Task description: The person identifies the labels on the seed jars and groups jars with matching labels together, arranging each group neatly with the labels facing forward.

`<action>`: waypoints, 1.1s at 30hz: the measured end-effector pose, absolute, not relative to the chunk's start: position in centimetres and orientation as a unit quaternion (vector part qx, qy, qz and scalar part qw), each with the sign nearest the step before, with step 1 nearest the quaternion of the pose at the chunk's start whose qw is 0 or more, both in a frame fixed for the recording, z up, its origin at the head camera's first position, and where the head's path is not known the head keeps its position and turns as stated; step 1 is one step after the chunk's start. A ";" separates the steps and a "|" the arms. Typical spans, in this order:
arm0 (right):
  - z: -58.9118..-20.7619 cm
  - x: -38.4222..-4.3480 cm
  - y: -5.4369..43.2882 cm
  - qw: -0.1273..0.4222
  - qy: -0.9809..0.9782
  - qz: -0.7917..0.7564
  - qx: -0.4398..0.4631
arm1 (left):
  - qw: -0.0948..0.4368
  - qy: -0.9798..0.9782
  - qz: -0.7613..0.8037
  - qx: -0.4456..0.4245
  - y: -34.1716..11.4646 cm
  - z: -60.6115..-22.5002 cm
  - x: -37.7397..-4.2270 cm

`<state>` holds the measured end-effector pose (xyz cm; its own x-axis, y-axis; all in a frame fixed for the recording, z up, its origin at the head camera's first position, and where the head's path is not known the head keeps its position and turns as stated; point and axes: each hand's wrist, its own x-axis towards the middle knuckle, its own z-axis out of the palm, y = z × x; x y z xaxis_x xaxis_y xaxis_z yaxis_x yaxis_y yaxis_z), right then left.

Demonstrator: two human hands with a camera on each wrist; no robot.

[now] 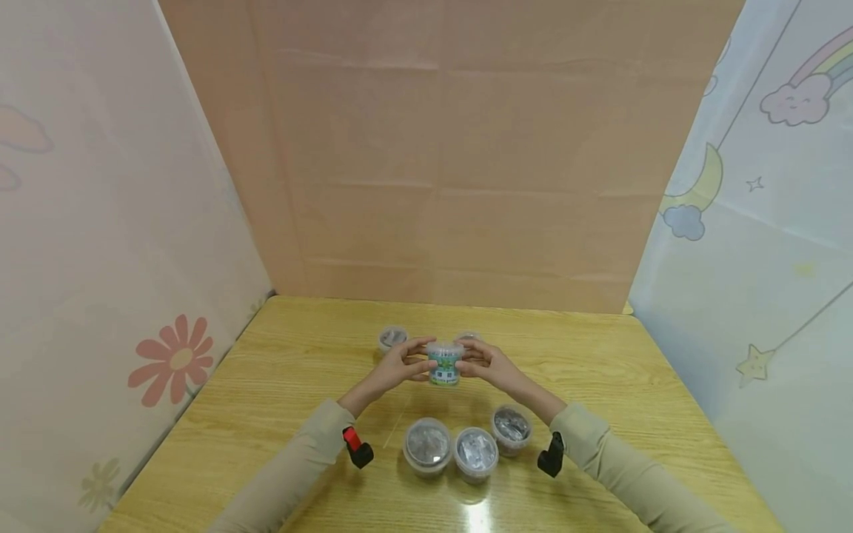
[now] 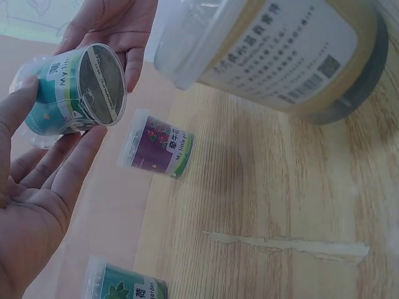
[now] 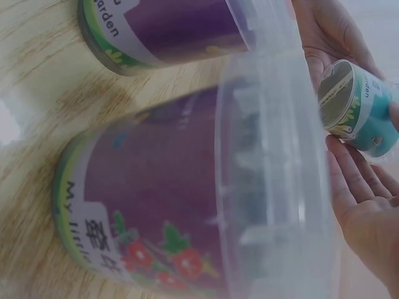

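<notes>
A small clear-lidded plastic tub (image 1: 444, 374) with a teal and green "My little garden" label is held up over the table between both hands. My left hand (image 1: 402, 363) grips its left side between thumb and fingers. From the other side, my right hand (image 1: 489, 364) grips it the same way. The tub is upright in the head view, label toward me. Both wrist views show the underside of the held tub (image 2: 75, 93), a dark round base with a pale strip of print across it.
Three lidded tubs stand near me: a tan-labelled one (image 2: 280, 56) and two purple-labelled ones (image 3: 156, 205) (image 3: 181, 31). Behind the hands are a purple-labelled tub (image 2: 159, 146) and a green-labelled tub (image 2: 128, 286). A pale torn strip (image 2: 287, 243) marks the wooden table. Fabric walls surround it.
</notes>
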<state>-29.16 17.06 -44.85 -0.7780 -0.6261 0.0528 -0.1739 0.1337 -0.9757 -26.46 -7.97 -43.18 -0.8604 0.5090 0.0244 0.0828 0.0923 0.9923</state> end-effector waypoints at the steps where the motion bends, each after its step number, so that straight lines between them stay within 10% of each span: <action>1: -44.8 -29.2 17.1 0.190 0.728 -0.598 -0.276 | 0.166 0.720 0.642 0.206 -7.9 -43.2 -26.5; 33: -44.2 -29.3 16.2 0.153 0.766 -0.562 -0.271 | 0.129 0.730 0.643 0.194 -8.2 -45.1 -27.8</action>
